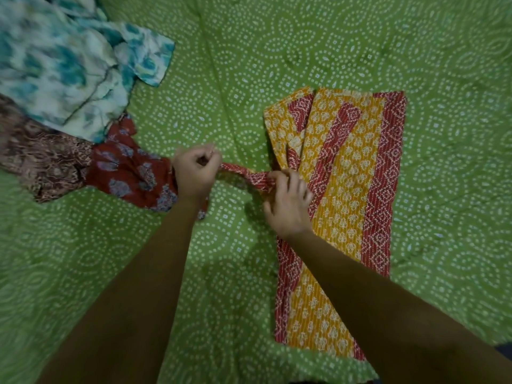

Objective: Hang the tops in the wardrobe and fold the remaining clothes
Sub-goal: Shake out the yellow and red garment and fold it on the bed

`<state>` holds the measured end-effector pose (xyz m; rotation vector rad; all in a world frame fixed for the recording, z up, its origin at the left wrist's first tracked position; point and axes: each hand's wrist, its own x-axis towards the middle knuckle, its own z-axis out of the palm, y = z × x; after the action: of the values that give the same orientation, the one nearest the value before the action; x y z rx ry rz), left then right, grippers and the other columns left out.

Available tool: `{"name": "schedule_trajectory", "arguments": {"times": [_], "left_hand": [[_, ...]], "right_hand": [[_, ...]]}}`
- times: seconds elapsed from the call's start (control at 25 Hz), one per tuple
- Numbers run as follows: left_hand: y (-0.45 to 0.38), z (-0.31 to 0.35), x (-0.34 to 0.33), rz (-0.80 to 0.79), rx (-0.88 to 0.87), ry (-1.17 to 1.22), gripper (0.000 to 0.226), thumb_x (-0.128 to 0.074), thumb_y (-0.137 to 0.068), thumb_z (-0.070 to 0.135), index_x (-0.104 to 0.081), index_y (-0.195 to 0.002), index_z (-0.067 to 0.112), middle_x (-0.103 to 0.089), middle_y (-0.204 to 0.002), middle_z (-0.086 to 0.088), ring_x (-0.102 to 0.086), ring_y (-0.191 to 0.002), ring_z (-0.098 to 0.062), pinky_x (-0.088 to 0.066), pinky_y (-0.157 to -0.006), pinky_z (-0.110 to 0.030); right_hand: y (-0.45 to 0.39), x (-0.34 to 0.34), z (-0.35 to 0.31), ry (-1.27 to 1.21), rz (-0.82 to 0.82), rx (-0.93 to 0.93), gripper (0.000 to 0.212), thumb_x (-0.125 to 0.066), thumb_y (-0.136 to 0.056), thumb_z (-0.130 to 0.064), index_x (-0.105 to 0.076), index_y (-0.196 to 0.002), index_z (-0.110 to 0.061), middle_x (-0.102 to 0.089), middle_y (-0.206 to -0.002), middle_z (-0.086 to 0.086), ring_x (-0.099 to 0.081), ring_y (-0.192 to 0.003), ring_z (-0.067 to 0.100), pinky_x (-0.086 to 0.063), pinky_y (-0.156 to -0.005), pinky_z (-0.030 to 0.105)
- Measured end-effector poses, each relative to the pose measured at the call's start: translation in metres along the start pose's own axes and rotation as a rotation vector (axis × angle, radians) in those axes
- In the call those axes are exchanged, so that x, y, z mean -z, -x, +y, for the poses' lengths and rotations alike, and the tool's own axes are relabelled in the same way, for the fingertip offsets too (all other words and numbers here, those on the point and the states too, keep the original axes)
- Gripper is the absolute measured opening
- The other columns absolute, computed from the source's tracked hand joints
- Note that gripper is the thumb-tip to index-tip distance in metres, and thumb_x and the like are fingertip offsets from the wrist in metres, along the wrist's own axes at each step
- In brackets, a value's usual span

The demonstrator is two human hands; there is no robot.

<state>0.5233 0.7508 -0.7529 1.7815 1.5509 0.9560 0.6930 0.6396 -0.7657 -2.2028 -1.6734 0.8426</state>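
Lying at 10 o'clock: teal-white top, brown garment and red floral garment just below it. Red strip is pinched at centre between left hand and right hand, both curled. Yellow-red garment is laid flat at 3 o'clock on green bedspread.

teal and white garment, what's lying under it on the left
Under the teal and white garment a brown patterned cloth and a red floral cloth stick out, on the green bedspread. How far they run beneath is hidden.
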Motion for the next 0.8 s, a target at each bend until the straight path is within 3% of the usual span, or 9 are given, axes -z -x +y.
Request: {"name": "schedule_trajectory", "arguments": {"times": [0.08, 0.2, 0.28, 0.36, 0.48, 0.56, 0.64, 0.72, 0.8], "left_hand": [[-0.001, 0.006, 0.008, -0.086, 0.034, 0.057, 0.045, -0.070, -0.085, 0.029, -0.052, -0.054, 0.001, -0.054, -0.053, -0.009, -0.053, -0.054, -0.025, -0.048, -0.063, -0.031], [-0.002, -0.011, 0.029, -0.251, 0.130, -0.048, 0.038, -0.082, -0.068, 0.045, -0.063, -0.064, 0.013, -0.064, -0.067, 0.002, -0.059, -0.066, -0.011, -0.045, -0.068, -0.023], [-0.005, -0.027, 0.049, -0.335, 0.297, -0.130, 0.037, -0.086, -0.061, 0.042, -0.066, -0.078, 0.015, -0.064, -0.083, 0.003, -0.058, -0.079, -0.011, -0.043, -0.068, -0.023], [-0.001, -0.041, 0.061, -0.407, 0.527, -0.105, 0.053, -0.088, -0.063, 0.030, -0.057, -0.102, 0.014, -0.057, -0.102, -0.001, -0.053, -0.091, -0.014, -0.042, -0.071, -0.024], [0.028, -0.057, 0.056, -0.242, 0.830, 0.015, 0.077, -0.087, -0.064, 0.035, -0.037, -0.118, 0.014, -0.050, -0.115, -0.007, -0.055, -0.089, -0.018, -0.053, -0.068, -0.027], [0.052, -0.071, 0.041, -0.094, 0.900, -0.120, 0.094, -0.084, -0.057, 0.053, -0.035, -0.124, 0.009, -0.047, -0.125, -0.011, -0.052, -0.110, -0.027, -0.049, -0.093, -0.040], [0.066, -0.072, 0.029, -0.043, 1.003, -0.225, 0.107, -0.079, -0.058, 0.063, -0.033, -0.135, 0.005, -0.042, -0.139, -0.016, -0.043, -0.127, -0.034, -0.040, -0.103, -0.047], [0.073, -0.068, 0.020, -0.072, 1.048, -0.294, 0.102, -0.068, -0.066, 0.071, -0.039, -0.137, 0.004, -0.048, -0.138, -0.018, -0.047, -0.126, -0.036, -0.043, -0.100, -0.044], [0.077, -0.065, 0.018, -0.096, 1.005, -0.364, 0.086, -0.051, -0.079, 0.073, -0.049, -0.130, 0.004, -0.055, -0.132, -0.019, -0.053, -0.119, -0.036, -0.043, -0.092, -0.040]], "right_hand": [[0.006, -0.004, -0.010, -0.064, 0.027, -0.045, 0.060, -0.056, -0.083, -0.027, -0.033, -0.138, -0.018, -0.027, -0.143, 0.010, -0.025, -0.132, 0.027, -0.021, -0.107, 0.051], [0.018, -0.010, -0.016, -0.071, 0.037, -0.059, 0.066, -0.057, -0.083, -0.037, -0.031, -0.140, -0.016, -0.027, -0.143, 0.012, -0.026, -0.131, 0.030, -0.021, -0.107, 0.052], [0.026, -0.017, -0.017, 0.029, -0.056, 0.001, 0.073, -0.052, -0.086, -0.053, -0.024, -0.143, -0.019, -0.022, -0.148, 0.011, -0.022, -0.134, 0.030, -0.019, -0.109, 0.052], [0.028, -0.026, -0.015, 0.202, -0.180, 0.055, 0.078, -0.045, -0.087, -0.060, -0.015, -0.147, -0.020, -0.014, -0.152, 0.009, -0.018, -0.138, 0.030, -0.014, -0.112, 0.053], [0.027, -0.048, -0.012, 0.378, -0.226, 0.121, 0.071, -0.049, -0.090, -0.051, -0.017, -0.146, -0.019, -0.021, -0.151, 0.010, -0.027, -0.134, 0.033, -0.022, -0.110, 0.054], [0.027, -0.061, -0.014, 0.452, -0.142, 0.202, 0.064, -0.056, -0.085, -0.046, -0.029, -0.137, -0.020, -0.040, -0.136, 0.010, -0.043, -0.116, 0.030, -0.038, -0.096, 0.048], [0.025, -0.073, -0.016, 0.538, -0.035, 0.354, 0.056, -0.061, -0.080, -0.043, -0.039, -0.127, -0.020, -0.052, -0.119, 0.007, -0.051, -0.097, 0.025, -0.043, -0.079, 0.039], [0.017, -0.079, -0.019, 0.624, -0.009, 0.549, 0.050, -0.062, -0.079, -0.038, -0.045, -0.123, -0.020, -0.056, -0.113, 0.005, -0.052, -0.093, 0.022, -0.043, -0.075, 0.036], [0.009, -0.081, -0.031, 0.689, -0.113, 0.647, 0.049, -0.059, -0.085, -0.028, -0.039, -0.129, -0.018, -0.052, -0.120, 0.006, -0.051, -0.102, 0.024, -0.043, -0.083, 0.036]]}}
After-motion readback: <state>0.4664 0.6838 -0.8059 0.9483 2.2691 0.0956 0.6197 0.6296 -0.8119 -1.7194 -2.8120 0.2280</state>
